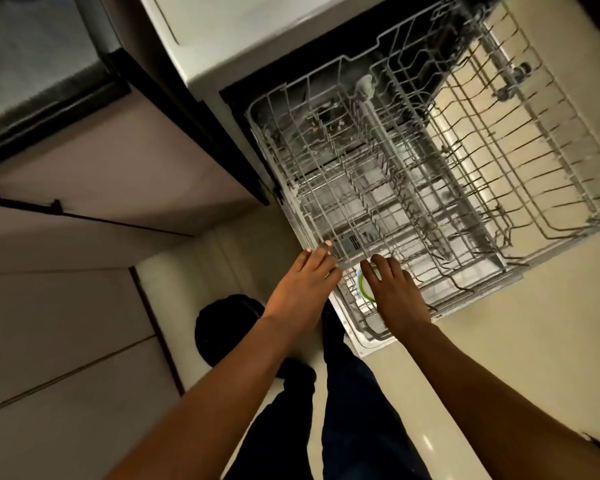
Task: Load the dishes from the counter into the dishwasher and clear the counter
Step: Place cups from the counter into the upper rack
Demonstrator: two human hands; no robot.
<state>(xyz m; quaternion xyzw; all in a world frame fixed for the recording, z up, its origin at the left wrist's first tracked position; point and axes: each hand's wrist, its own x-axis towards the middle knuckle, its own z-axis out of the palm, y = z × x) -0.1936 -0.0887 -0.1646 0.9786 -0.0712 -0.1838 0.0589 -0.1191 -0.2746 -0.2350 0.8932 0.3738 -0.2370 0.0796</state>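
The dishwasher (326, 109) stands open with its wire racks pulled out. Both my hands are at the near rim of the left rack (326, 188), which holds no dishes that I can see. My left hand (305, 278) rests on that rim with its fingers straight and the fingertips on the wires. Just to the right, my right hand (394, 292) bends its fingers over the same rim. Between and below the hands a white dish with a green rim (363, 285) shows through the wires, mostly hidden. The view is blurred.
A second, wider wire rack (520, 150) is pulled out on the right over the cream floor (499, 358). The white corner of the open door (361, 351) juts out by my dark trouser legs (354, 410). Pale cabinet fronts (66, 306) stand on the left.
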